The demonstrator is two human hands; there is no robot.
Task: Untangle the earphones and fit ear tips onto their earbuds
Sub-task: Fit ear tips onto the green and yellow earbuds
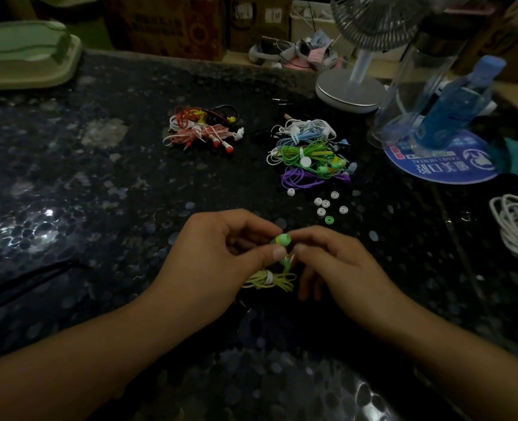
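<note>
My left hand (218, 259) and my right hand (336, 268) meet at the table's middle front. Both pinch a green earbud (282, 240) with a green ear tip on it. A second green earbud (286, 262) shows just below, between my thumbs. Its yellow-green cable bundle (266, 280), tied with a white band, hangs under my hands. Several loose white ear tips (324, 204) and one green ear tip (329, 220) lie on the table beyond my right hand.
A pile of red, pink and yellow earphones (204, 129) lies further back; a pile of blue, green and purple earphones (310, 150) lies to its right. A desk fan (353, 89), a clear bottle (427, 95) and a white cable coil (517, 229) stand at the right.
</note>
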